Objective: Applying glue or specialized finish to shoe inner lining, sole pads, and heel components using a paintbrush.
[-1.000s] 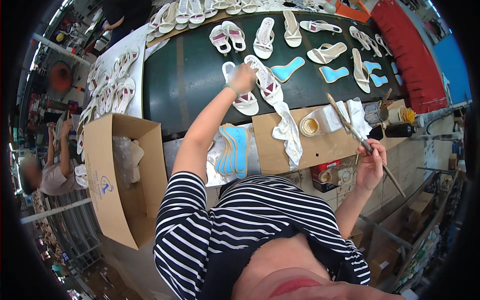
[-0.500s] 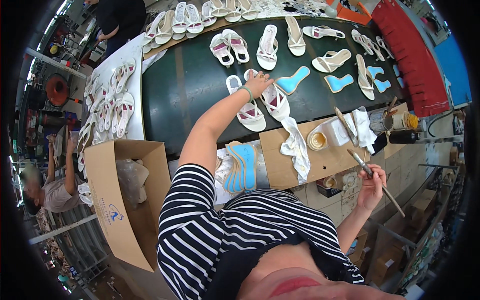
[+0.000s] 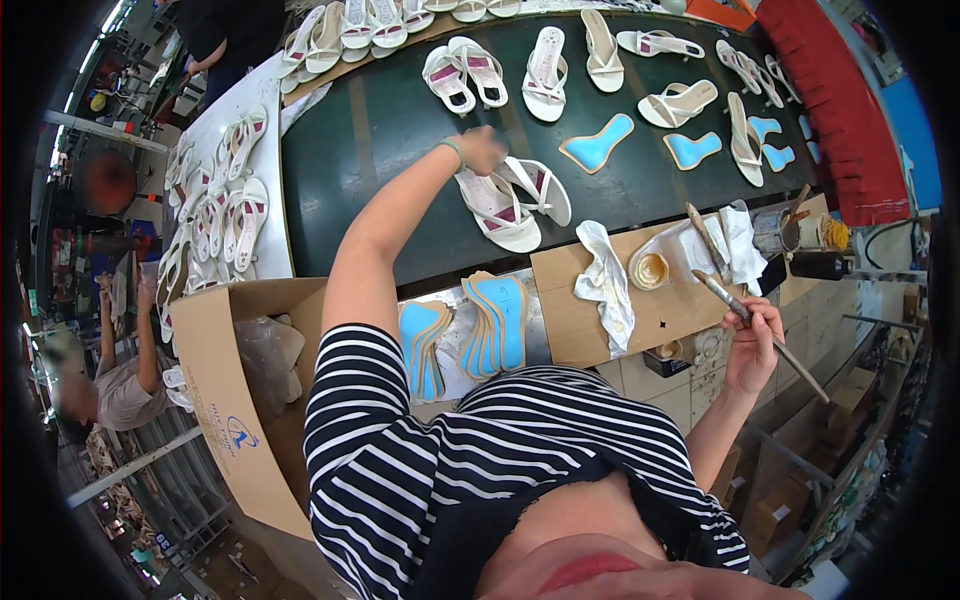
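The left hand (image 3: 485, 150) meets the heel end of two white sandals (image 3: 500, 212) on the dark tabletop (image 3: 340, 180); blur hides its grip, and a loose one might knock them askew. The right hand (image 3: 755, 330) clasps a brush (image 3: 720, 290), which, if wet, could drip onto the cardboard (image 3: 560, 332).

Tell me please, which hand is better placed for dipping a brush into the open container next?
Probably the right hand: it holds a brush with the tip near the open container, while the left hand is farther away, at the white sandals.
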